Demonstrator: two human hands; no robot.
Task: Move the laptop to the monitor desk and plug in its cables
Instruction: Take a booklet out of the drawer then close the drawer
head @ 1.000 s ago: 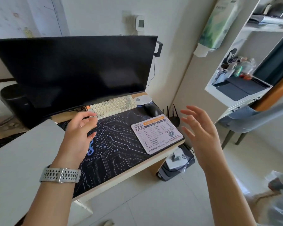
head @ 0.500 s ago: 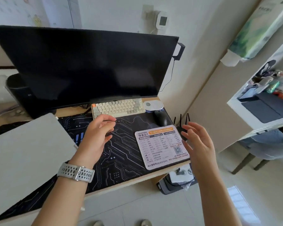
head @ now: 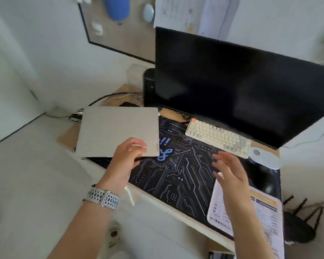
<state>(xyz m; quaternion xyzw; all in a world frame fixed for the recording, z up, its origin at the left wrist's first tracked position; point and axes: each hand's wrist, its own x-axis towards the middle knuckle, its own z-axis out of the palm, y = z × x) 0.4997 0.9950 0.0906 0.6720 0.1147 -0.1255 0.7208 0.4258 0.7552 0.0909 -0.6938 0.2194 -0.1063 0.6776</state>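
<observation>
Left hand (head: 126,158) curls over the near right corner of the closed grey laptop (head: 118,131), fingers bent on the lid and thumb at the edge; whether it truly grips or only rests there cannot be told. Its wrist wears a pale perforated watch (head: 103,198). Right hand (head: 230,172) hangs open above the mat, fingers spread, holding nothing.

That laptop lies lid up on the left end of the desk (head: 176,206), its right part over the dark circuit-print desk mat (head: 178,172) and its left part reaching past the mat, over the desk's left end. Just behind its far edge a tangle of cables (head: 101,101) runs along the wall side, and a dark cylinder (head: 149,86) stands beside the monitor's left edge.

To the right of the laptop, on the mat, a cream keyboard (head: 217,139) sits under the lower edge of the large black monitor (head: 241,85), whose screen is dark. A pale round device (head: 266,157) lies just right of the keyboard. A white printed mouse pad (head: 266,215) covers the mat's near right corner, partly hidden by the right forearm.

Past the desk's right end, a black router with antennas (head: 301,217) sits low down. Walls are white; a dark-framed board (head: 120,30) hangs behind the desk at upper left, and the floor is pale
</observation>
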